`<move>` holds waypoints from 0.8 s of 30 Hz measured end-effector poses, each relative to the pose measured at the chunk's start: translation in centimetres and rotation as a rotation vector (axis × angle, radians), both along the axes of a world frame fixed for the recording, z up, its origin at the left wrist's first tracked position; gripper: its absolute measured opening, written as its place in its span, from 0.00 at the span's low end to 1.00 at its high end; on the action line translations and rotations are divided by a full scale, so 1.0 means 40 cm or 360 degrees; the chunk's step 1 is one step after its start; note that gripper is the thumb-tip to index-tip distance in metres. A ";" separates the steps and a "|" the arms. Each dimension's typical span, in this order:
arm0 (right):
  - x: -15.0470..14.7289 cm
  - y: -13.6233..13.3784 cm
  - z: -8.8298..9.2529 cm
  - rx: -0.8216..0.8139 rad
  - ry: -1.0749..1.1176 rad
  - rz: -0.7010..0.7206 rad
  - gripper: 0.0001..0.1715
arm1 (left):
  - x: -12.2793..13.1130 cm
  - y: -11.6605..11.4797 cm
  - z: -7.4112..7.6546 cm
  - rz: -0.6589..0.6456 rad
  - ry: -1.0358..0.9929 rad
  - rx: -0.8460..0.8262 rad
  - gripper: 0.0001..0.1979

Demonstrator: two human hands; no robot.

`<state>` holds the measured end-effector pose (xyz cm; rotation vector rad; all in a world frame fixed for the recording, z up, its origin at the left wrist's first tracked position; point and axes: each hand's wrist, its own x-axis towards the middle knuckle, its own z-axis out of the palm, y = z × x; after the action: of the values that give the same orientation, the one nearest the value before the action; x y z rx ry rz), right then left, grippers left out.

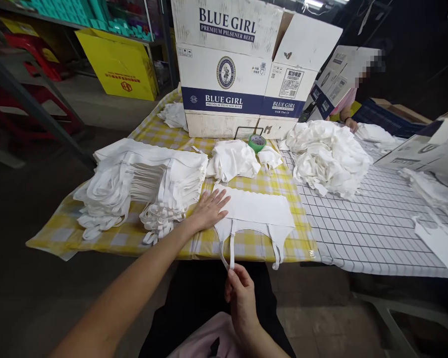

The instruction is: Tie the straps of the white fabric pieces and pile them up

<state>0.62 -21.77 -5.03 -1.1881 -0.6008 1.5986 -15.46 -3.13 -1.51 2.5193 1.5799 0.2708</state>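
A white strapped garment (259, 209) lies flat on the yellow checked tablecloth (246, 243), its straps hanging over the near edge. My left hand (209, 209) rests flat and open on the garment's left edge. My right hand (241, 293) is below the table edge, fingers pinched on the end of one hanging strap (229, 248). To the left sits a tall stack of folded white garments (145, 179) with straps trailing toward me.
A large Blue Girl beer carton (242, 69) stands at the back. A green tape roll (257, 142) and loose white garments (233, 159) lie before it. A heap of white garments (326, 156) sits on the grid cloth at right, where another person's hand (349, 122) shows. More cartons stand far right.
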 end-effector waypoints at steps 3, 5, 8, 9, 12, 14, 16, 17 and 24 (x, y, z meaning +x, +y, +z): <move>0.010 0.000 0.025 0.0154 -0.0029 0.0095 0.09 | 0.001 0.001 0.001 -0.0003 -0.0009 -0.0025 0.27; 0.012 0.003 0.045 0.0181 0.0082 0.0128 0.09 | 0.001 0.002 0.001 -0.0001 -0.0007 -0.0040 0.27; 0.011 0.009 0.075 0.0033 0.0348 0.0237 0.11 | 0.000 0.003 0.001 -0.0007 -0.0005 -0.0051 0.27; 0.010 0.011 0.082 -0.0028 0.0414 0.0288 0.11 | 0.000 0.004 0.001 -0.0010 -0.0006 -0.0055 0.27; 0.005 0.010 0.085 -0.0130 0.0459 0.0433 0.08 | 0.001 0.004 0.002 -0.0014 -0.0007 -0.0076 0.27; -0.001 0.006 0.071 -0.0161 0.0413 0.0489 0.08 | 0.003 0.004 0.003 -0.0014 -0.0006 -0.0082 0.27; -0.008 -0.003 0.047 -0.0198 0.0369 0.0515 0.10 | 0.004 0.004 0.006 -0.0013 -0.0005 -0.0086 0.27; -0.010 -0.009 0.035 -0.0223 0.0363 0.0526 0.11 | 0.003 0.005 0.008 -0.0013 -0.0007 -0.0093 0.27; 0.095 0.028 0.047 -0.0125 -0.0218 0.0696 0.21 | -0.029 0.031 0.038 0.0088 -0.0106 -0.0181 0.27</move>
<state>4.42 -20.66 -3.15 -1.2927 -0.9439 1.9278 -16.61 -1.89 0.01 2.3600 1.5943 0.2614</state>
